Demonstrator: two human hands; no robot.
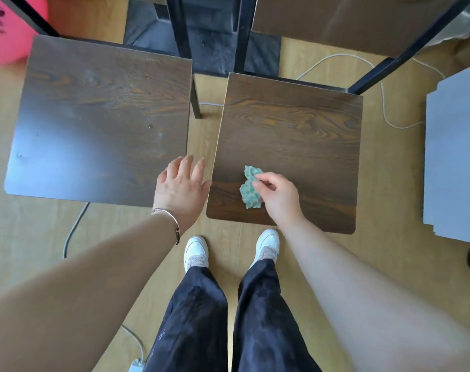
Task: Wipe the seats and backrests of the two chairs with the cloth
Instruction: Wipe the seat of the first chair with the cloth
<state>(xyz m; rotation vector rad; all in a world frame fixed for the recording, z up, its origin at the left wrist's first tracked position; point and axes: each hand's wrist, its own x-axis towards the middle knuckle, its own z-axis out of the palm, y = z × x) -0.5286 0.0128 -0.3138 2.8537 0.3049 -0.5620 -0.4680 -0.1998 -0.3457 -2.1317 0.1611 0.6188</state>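
Here, a crumpled green cloth (250, 189) is seen lying on the near part of the right seat (295, 130), toward that seat's left edge. It is pinched at its right side by the curled fingertips of the right hand (278, 196), and most of the cloth shows to the left of that hand. The left hand (181, 186) is held open, fingers straight and slightly spread, over the gap between the two chairs, with its fingertips by the near right corner of the left seat (102, 116). Whether it touches either seat cannot be told. The cloth is kept apart from the left hand, with the right seat's edge between them. A bracelet (169, 218) is worn on the left wrist.

The part of the cloth under the right fingers is hidden. The right backrest (349, 22) is cut off by the top edge, and the left chair's backrest can hardly be made out. A pink ball (5, 30) is cut off at the upper left, its print too blurred to be read, and a grey board (454, 157) is cut off at the right.
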